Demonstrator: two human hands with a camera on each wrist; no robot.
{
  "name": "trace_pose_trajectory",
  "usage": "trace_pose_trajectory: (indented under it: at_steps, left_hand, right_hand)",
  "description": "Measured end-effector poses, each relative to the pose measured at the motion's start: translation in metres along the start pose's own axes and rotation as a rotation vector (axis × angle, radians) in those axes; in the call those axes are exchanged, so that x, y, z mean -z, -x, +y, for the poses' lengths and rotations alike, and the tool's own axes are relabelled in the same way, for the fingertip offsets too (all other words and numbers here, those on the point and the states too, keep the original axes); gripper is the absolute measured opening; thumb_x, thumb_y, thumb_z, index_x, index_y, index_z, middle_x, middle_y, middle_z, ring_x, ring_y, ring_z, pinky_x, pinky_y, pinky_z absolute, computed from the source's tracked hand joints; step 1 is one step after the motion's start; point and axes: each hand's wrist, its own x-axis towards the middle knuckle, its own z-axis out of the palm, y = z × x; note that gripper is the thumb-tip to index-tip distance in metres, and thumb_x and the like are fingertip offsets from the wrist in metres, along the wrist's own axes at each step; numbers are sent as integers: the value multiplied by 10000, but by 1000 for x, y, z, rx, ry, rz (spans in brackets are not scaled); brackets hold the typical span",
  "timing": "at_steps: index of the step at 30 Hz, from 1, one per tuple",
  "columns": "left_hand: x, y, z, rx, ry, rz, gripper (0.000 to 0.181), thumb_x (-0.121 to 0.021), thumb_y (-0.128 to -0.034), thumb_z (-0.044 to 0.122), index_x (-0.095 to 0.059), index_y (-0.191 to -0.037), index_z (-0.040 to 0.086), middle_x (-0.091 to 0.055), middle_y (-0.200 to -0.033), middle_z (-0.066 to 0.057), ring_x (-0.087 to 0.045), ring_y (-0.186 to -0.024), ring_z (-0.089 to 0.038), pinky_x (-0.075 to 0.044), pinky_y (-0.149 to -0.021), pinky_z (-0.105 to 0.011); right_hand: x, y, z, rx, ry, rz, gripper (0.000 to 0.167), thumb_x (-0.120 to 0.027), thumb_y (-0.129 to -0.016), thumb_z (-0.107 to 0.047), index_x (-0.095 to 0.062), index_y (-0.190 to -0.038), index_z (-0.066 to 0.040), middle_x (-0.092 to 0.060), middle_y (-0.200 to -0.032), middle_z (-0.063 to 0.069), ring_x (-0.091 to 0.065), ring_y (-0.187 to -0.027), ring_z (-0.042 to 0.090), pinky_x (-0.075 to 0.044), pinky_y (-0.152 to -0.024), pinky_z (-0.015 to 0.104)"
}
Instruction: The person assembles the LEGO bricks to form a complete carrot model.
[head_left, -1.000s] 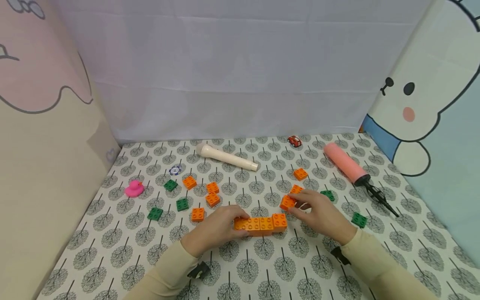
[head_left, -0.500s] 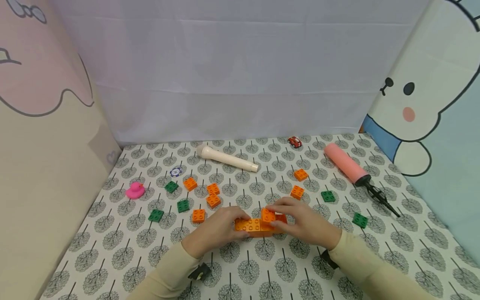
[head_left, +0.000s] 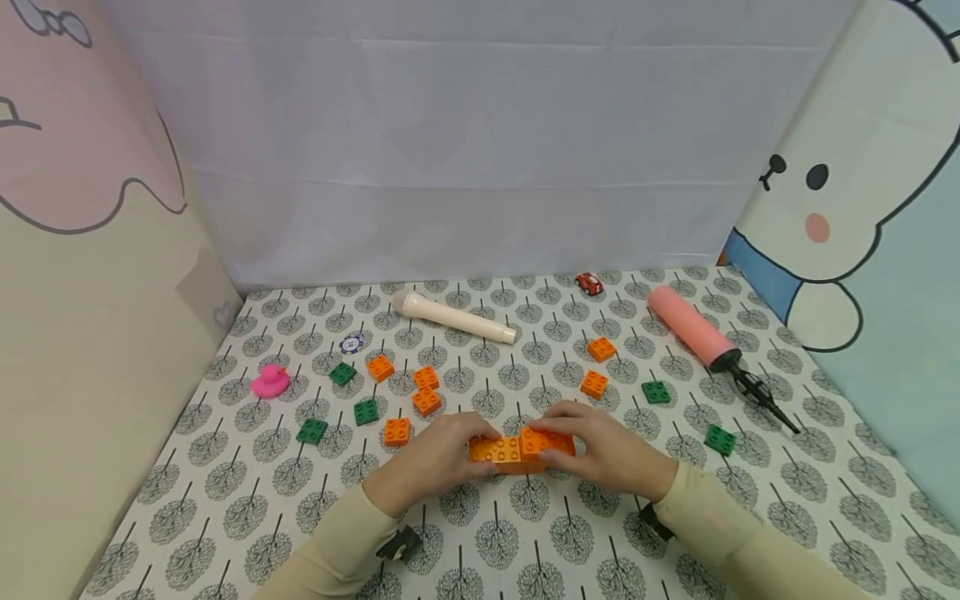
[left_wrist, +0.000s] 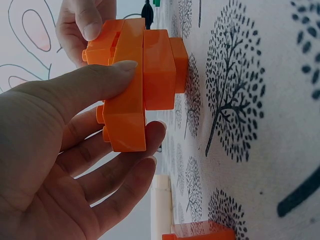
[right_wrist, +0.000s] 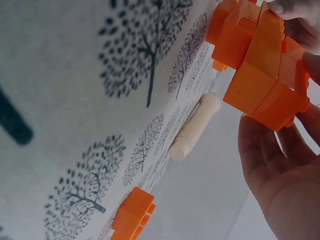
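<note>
A stepped stack of orange building bricks (head_left: 495,450) stands between the hands. My left hand (head_left: 431,458) grips its left end; in the left wrist view the thumb lies along the near face and the fingers are behind. A square orange brick (head_left: 536,443) sits on top of the stack, beside another brick at the right end. My right hand (head_left: 611,446) holds these upper bricks, thumb in front and fingers behind. The right wrist view shows the stack (right_wrist: 252,65) narrowing downwards, with the right hand (right_wrist: 285,185) at its upper end.
Loose orange bricks (head_left: 397,432) and green bricks (head_left: 311,431) lie on both sides. A pink rubber duck (head_left: 271,381) and poker chip (head_left: 351,344) are left. Behind lie a cream microphone-shaped stick (head_left: 457,318) and red toy car (head_left: 589,284); a pink balloon pump (head_left: 690,327) is right.
The right hand has brought a loose orange brick leftward over the stack, then lowered it on top beside the end brick. The left hand has kept its grip on the left end.
</note>
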Motion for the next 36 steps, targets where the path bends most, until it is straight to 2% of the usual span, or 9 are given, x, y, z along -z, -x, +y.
trace_pose_trajectory:
  at_steps: [14,25,29,36]
  left_hand:
    - [-1,0,-1,10,-3,-4,381,-812,-823,286,-713,-1154,125,-704,-1102,27,-626,-969,-83,-540,-912,-315]
    - [0,1,0,0,-11,3,377,-809,-827,279,-715,-1156,120,-704,-1103,21,-631,-973,-93,-541,-915,-313]
    - [0,0,0,-5,-14,4,378,-809,-827,280,-715,-1156,121,-703,-1108,21,-632,-981,-94,-540,-920,-315]
    - [1,1,1,-5,-33,-3,401,-808,-826,307,-710,-1170,126,-701,-1124,24,-634,-997,-100,-538,-928,-322]
  right_hand:
    - [-2,0,2,-22,-43,-6,369,-664,-960,-359,-678,-1284,-181,-614,-1187,-84,-572,-1041,81,-534,-919,336]
    - [-1,-3,1,6,-33,-28,385,-665,-962,-341,-671,-1292,-143,-619,-1182,-58,-574,-1008,72,-542,-886,304]
    - [0,-1,1,-20,4,-52,423,-658,-964,-355,-648,-1326,-137,-613,-1196,-42,-572,-1002,82,-544,-876,321]
    - [2,7,3,-48,81,-63,532,-716,-921,-313,-578,-1401,-130,-609,-1282,-4,-598,-1119,151,-530,-969,417]
